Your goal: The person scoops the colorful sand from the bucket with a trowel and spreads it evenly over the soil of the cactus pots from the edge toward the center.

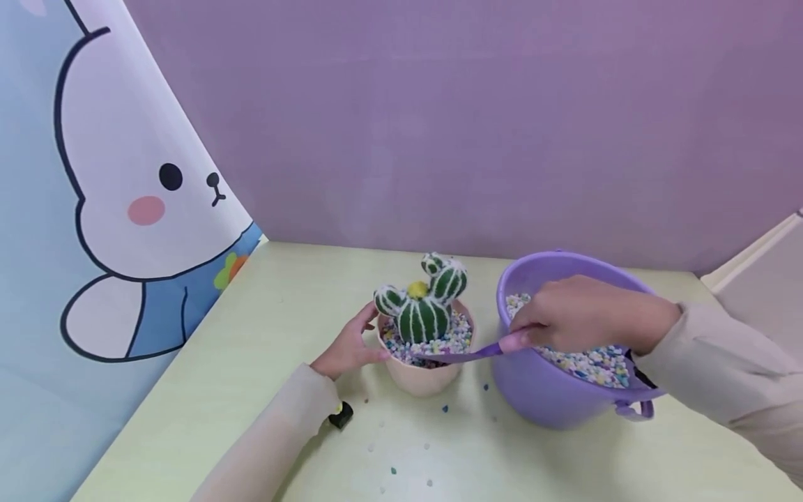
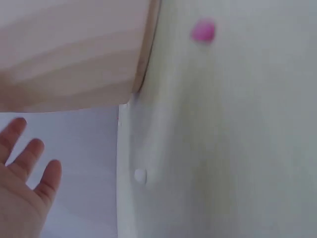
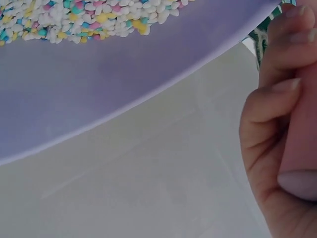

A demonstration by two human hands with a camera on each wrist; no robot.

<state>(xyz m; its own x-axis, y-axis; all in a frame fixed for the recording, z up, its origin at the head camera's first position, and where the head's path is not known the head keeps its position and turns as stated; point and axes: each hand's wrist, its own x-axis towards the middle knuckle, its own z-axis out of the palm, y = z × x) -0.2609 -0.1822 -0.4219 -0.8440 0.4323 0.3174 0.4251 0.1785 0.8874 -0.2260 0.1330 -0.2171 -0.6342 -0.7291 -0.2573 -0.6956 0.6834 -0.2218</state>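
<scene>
A green-and-white knitted cactus [image 1: 423, 322] with a yellow tuft stands in a pale pink pot [image 1: 422, 381] filled with small coloured pebbles. My left hand [image 1: 348, 351] touches the pot's left side, thumb in front and fingers towards the back; three fingers appear straight and spread below the pot in the left wrist view. Reaching over the purple bucket [image 1: 533, 394], my right hand [image 1: 567, 315] grips a small trowel. Its pink handle [image 3: 301, 129] shows in the right wrist view. The purple blade [image 1: 464, 356] lies tipped over the pot's near rim, its tip among the pebbles.
White, yellow, pink and blue pebbles [image 1: 592, 365] lie in the bucket, which has a side handle [image 1: 635, 411]. Several stray pebbles dot the pale table [image 1: 514, 467]. Behind rises a purple backdrop [image 1: 439, 139], with a rabbit-print cloth [image 1: 106, 209] at left.
</scene>
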